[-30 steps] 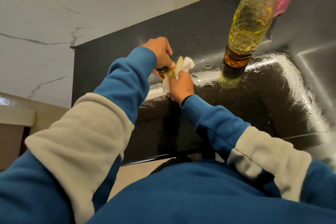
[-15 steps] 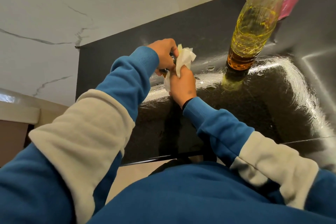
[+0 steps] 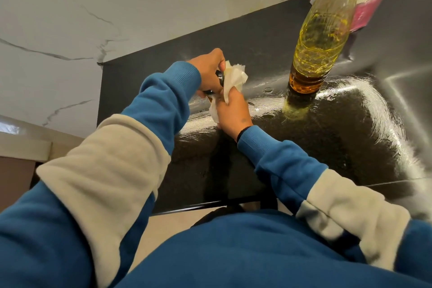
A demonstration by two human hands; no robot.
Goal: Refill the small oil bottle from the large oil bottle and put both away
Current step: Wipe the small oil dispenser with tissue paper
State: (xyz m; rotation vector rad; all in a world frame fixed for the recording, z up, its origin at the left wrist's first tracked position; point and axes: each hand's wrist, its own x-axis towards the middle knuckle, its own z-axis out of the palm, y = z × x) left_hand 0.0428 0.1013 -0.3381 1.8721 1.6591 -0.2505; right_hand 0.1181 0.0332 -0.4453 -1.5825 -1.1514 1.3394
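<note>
The large oil bottle (image 3: pixel 321 42) stands upright on the black counter (image 3: pixel 327 142), capped in red and holding yellow oil. To its left, my left hand (image 3: pixel 209 70) grips the small oil bottle (image 3: pixel 219 77), of which only a dark top shows between my hands. My right hand (image 3: pixel 232 112) holds a crumpled white tissue (image 3: pixel 233 78) against that bottle. The small bottle's body is hidden by both hands and the tissue.
A pink tissue box (image 3: pixel 364 10) with white paper sticking out stands behind the large bottle. Oily smears and drops shine on the counter around both bottles. A marbled white wall (image 3: pixel 117 7) backs the counter, whose front edge runs near my body.
My hands have shifted slightly up and closer together. The tissue now covers more of the small bottle, so its amber body no longer shows. The large bottle has stayed put.
</note>
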